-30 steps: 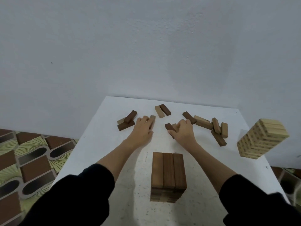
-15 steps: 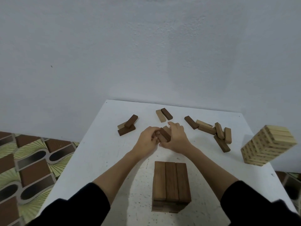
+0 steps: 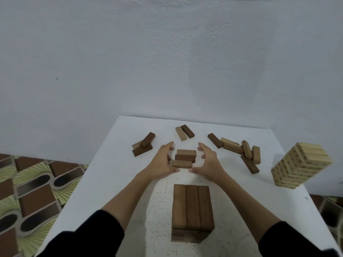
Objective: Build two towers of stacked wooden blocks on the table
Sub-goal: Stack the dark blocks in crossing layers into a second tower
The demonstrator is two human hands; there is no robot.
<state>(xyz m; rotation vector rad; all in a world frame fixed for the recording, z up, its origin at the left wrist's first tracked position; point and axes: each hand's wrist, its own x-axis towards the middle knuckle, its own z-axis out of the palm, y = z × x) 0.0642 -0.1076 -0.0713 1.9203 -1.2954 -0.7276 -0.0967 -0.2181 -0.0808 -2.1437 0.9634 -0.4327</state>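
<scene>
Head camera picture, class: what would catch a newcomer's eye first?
Two open hands, left hand and right hand, cup three side-by-side blocks at the table's middle. Nearer stands a dark wooden tower; a pale tower stands at the right edge.
</scene>
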